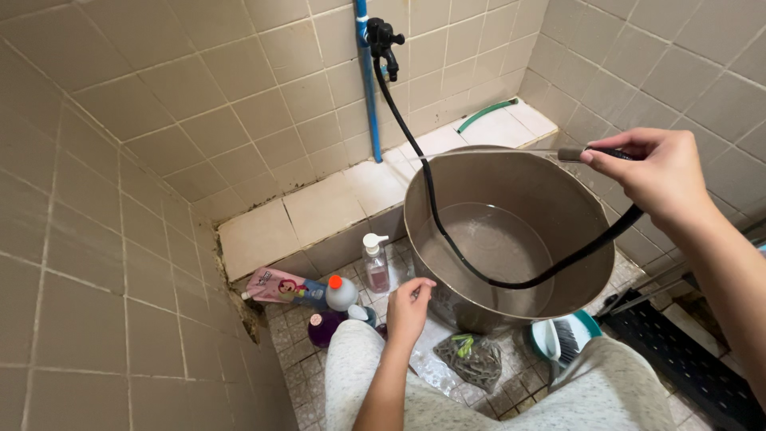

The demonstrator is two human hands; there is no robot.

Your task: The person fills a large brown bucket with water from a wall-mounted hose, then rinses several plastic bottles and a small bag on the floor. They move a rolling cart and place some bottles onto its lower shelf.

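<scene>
Black rubber hose gripped near nozzle by right hand, looping into big steel pot tilted over tiled floor; left hand loosely curled, empty, beside pot rim; pot interior wet

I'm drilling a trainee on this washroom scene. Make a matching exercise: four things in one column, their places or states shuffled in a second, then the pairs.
Things:
1. black hose
2. metal pot
3. pump bottle
4. right hand

Places or states:
A. stands on the floor, left of the pot
B. holds the hose end at the pot's rim
C. runs from the wall tap down into the pot
D. tilted, inside showing

Pairs: 1-C, 2-D, 3-A, 4-B
</scene>
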